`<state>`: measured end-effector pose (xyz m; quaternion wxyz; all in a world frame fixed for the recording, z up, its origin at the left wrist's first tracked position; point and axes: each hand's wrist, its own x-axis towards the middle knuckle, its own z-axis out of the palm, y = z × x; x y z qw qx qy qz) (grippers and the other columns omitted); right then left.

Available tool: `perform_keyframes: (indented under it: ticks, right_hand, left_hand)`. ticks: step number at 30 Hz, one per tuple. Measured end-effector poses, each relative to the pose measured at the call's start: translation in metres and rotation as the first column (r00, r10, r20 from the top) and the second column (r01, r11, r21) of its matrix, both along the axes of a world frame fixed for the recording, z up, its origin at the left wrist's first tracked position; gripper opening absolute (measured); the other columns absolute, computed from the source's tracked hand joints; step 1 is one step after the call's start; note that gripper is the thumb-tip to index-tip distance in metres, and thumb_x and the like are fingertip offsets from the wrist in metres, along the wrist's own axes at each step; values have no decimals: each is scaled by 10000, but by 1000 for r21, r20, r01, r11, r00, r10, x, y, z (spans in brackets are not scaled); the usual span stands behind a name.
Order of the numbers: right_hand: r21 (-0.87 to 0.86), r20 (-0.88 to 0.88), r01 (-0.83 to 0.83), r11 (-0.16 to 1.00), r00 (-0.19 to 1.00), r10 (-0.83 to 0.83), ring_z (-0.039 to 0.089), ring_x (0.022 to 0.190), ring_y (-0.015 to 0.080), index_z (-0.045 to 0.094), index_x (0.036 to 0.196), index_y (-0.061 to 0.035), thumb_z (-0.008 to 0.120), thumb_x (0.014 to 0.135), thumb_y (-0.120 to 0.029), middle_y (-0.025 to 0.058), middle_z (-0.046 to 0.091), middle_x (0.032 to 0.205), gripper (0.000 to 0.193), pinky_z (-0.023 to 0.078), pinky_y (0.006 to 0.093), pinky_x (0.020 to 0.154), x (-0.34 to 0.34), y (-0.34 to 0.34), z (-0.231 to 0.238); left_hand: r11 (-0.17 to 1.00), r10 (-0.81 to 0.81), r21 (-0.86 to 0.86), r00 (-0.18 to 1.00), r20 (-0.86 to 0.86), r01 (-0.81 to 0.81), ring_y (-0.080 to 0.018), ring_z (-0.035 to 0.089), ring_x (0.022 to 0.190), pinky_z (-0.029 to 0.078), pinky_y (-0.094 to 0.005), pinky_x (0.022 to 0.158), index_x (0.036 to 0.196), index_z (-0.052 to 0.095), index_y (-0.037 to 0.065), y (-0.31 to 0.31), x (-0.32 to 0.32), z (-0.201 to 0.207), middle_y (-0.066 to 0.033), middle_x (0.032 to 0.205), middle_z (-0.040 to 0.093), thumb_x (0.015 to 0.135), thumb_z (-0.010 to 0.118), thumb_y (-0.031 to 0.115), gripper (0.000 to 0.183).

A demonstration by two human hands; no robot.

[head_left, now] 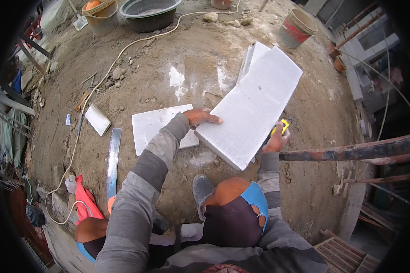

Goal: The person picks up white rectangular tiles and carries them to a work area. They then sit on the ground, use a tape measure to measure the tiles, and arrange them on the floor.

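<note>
A long white lightweight concrete block (pixel 257 107) lies tilted across the middle, its far end against other upright white blocks (pixel 252 58). My left hand (pixel 202 117) grips its left edge, thumb on the top face and the other fingers partly hidden. Beside the right edge, my right hand (pixel 276 139) is closed round a small yellow tape measure (pixel 281 127), partly covered by my fingers. Under my left forearm lies a flat white block piece (pixel 157 123) on the dirt. To its left is a handsaw (pixel 113 159) with a long bare blade.
A small white offcut (pixel 97 119) lies near a pale hose (pixel 118 57) running along the left. Buckets (pixel 298 28) and a black tub (pixel 149 16) stand at the back. A rusty pole (pixel 346 151) juts in from the right. Red cloth (pixel 86 200) lies by my left knee.
</note>
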<state>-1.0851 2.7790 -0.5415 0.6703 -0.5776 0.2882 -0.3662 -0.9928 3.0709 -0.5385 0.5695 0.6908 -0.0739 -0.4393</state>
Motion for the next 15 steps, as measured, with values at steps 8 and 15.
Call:
perform_keyframes:
  ticks: [8, 15]
  right_hand:
    - [10, 19, -29, 1000, 999, 29, 574, 917, 169, 408, 1192, -13, 567, 913, -294, 92, 534, 1027, 427, 533, 334, 750, 6, -4, -1]
    - [346, 97, -422, 838, 904, 415, 551, 1067, 253, 446, 1242, -31, 581, 912, -312, 116, 550, 1139, 454, 469, 451, 942, -3, -18, 21]
  left_hand:
    - [989, 65, -123, 990, -124, -80, -325, 662, 874, 538, -327, 757, 1163, 550, -126, -25, 10, 15, -254, 1023, 638, 691, 796, 327, 698]
    - [991, 130, -54, 987, 99, -125, -346, 672, 816, 544, -358, 753, 1140, 545, -148, -2, 9, 62, -254, 966, 652, 625, 832, 295, 738]
